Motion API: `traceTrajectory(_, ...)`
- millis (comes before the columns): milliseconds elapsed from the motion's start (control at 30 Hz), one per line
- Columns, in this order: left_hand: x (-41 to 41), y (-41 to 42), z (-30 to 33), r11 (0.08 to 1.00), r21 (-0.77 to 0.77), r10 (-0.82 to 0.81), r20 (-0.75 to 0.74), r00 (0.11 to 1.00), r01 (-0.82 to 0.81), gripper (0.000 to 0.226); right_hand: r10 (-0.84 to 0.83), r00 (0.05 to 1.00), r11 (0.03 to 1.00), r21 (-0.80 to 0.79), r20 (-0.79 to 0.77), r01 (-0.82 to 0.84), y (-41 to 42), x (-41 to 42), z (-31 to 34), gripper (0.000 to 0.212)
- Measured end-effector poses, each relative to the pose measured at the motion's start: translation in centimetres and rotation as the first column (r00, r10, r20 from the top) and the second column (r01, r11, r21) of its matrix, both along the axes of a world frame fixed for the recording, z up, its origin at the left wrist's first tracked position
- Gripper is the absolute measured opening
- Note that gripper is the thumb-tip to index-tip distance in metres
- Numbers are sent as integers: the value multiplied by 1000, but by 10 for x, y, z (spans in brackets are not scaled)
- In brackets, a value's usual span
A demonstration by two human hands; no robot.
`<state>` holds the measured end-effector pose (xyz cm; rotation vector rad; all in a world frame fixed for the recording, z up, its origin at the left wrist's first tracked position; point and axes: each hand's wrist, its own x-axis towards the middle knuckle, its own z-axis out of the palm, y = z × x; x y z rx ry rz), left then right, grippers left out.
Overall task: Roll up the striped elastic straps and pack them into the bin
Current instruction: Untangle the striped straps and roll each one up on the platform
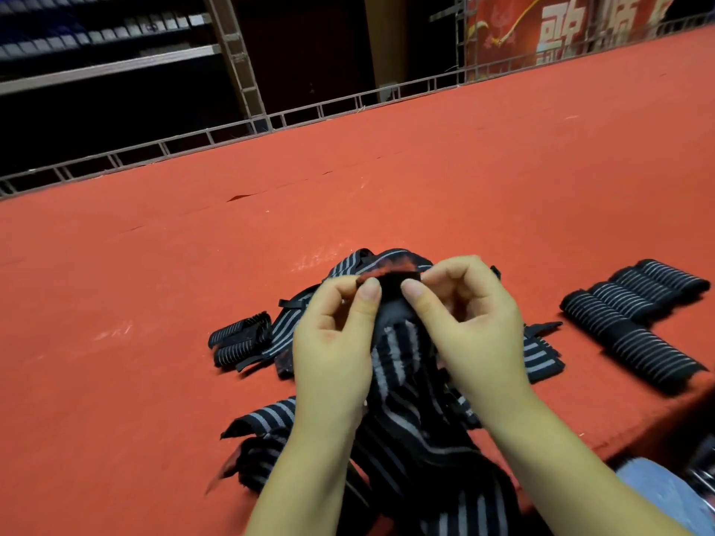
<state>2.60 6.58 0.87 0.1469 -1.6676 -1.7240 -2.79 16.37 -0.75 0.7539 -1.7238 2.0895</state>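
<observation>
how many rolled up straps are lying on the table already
5 seem finished: four rolled straps side by side at the right, a fifth roll in front of them. A looser bundle lies left of the unrolled pile, which may hide more.

Red felt table (387, 179) edged by a metal rail (317, 108) — dim shelving (108, 52) and a red banner (561, 29) beyond.

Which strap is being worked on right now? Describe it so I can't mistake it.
On the red table, find the loose pile of straps at the near edge. The one is the strap end pinched by the left hand and right hand, alone lifted above the pile.
</observation>
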Motion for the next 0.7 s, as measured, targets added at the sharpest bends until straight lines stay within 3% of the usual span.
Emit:
traceTrajectory(133, -7, -10, 33, 997, -70, 11, -143, 990, -21, 13, 203, 978, 964, 183, -49, -191, 5, -11, 27, 30)
traceTrajectory(233, -14, -18, 62, 984, -166, 24, -228, 973, -63, 13, 385, 923, 872, 330, -11, -360, 0, -17, 46, 27)
traceTrajectory(367, -24, -26, 93, 956, -285, -4, -227, 974, -62, 9, 346, 936, 936, 90, -65, -340, -7, -18, 71, 22)
traceTrajectory(500, -20, -23, 95, 935, -290, -214, -6, 977, 203, 44, 249, 963, 954, -147, -106, -263, -16, -26, 101, 50)
traceTrajectory(600, -16, -23, 87, 930, -278, -242, 26, 970, 240, 47, 271, 953, 934, -200, -138, -295, -24, -32, 122, 69)
traceTrajectory(700, -14, -30, 89, 945, -263, -195, 28, 980, 196, 48, 380, 925, 905, -205, -11, -374, -32, -42, 137, 77)
